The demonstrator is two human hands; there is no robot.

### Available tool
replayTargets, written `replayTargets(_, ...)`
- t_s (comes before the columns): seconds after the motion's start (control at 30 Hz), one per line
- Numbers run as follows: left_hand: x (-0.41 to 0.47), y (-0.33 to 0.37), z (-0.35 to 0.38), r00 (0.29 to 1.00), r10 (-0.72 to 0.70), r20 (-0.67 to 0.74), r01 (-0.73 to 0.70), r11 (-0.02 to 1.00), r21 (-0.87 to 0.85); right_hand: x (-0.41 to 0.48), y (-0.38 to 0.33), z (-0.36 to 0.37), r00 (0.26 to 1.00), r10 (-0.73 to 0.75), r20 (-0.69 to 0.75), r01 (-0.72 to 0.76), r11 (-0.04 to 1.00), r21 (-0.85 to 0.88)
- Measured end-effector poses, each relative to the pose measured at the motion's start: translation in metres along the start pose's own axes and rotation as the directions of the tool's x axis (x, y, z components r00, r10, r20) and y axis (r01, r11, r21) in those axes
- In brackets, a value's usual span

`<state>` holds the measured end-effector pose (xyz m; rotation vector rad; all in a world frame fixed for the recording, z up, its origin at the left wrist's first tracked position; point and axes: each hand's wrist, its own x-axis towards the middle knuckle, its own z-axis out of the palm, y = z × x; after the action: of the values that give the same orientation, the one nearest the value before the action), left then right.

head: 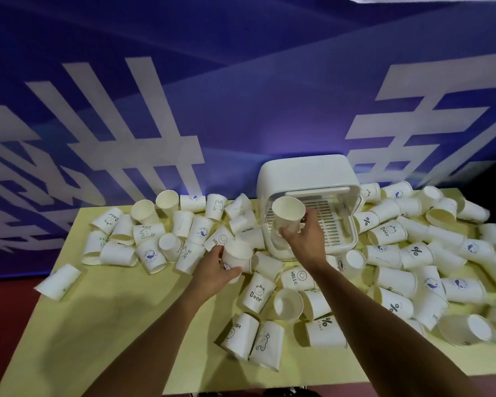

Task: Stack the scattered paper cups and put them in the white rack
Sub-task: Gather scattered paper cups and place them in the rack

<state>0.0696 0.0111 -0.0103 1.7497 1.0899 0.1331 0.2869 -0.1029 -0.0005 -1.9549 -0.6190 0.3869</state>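
Right hand (305, 239) is raised in front of the white rack (307, 173), its fingers and thumb curled round the lower part of a paper cup (287, 213) whose open mouth tilts up toward the camera. That cup hangs just before the rack's open front, over the near edge of the slatted tray (334, 222) inside it. Whether more cups are nested under it cannot be told. Lower and to the left, the left hand (215, 267) grips a second cup (236, 255) from the side, thumb near and fingers wrapped behind, just above the cups lying on the desk (98, 325). The rack stands at the far side of the yellow-green desk, slightly right of middle, with its rounded hood up and its opening facing the person. The scattered paper cups (395, 277) lie all round it, most on their sides: a loose band to the left of the rack, a denser heap to the right reaching the desk's far right corner, and a cluster near the forearms. Among these a cup marked "Bear" (258, 292) lies just beside one marked "HELLO" (297, 277). One stray cup (59, 282) sticks out over the desk's left edge, above the red floor (0, 325). Behind the desk hangs a blue banner (241, 110) with large white characters.
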Motion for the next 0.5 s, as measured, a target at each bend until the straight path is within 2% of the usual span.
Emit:
replayTargets(0.3,-0.004,-0.004,0.000,1.000,-0.018,0.004,0.019,0.999,-0.043,0.002,0.014,0.007,1.000,-0.016,-0.012,0.015,0.994,-0.104)
replayTargets(0.4,-0.003,0.000,0.000,1.000,0.007,-0.006,-0.007,1.000,-0.027,-0.007,0.014,0.006,0.998,-0.019,-0.060,0.009,0.988,-0.152)
replayTargets(0.5,0.000,0.010,0.003,1.000,0.015,0.002,-0.015,0.999,-0.040,-0.021,0.007,0.006,0.996,-0.031,-0.078,0.022,0.992,-0.121)
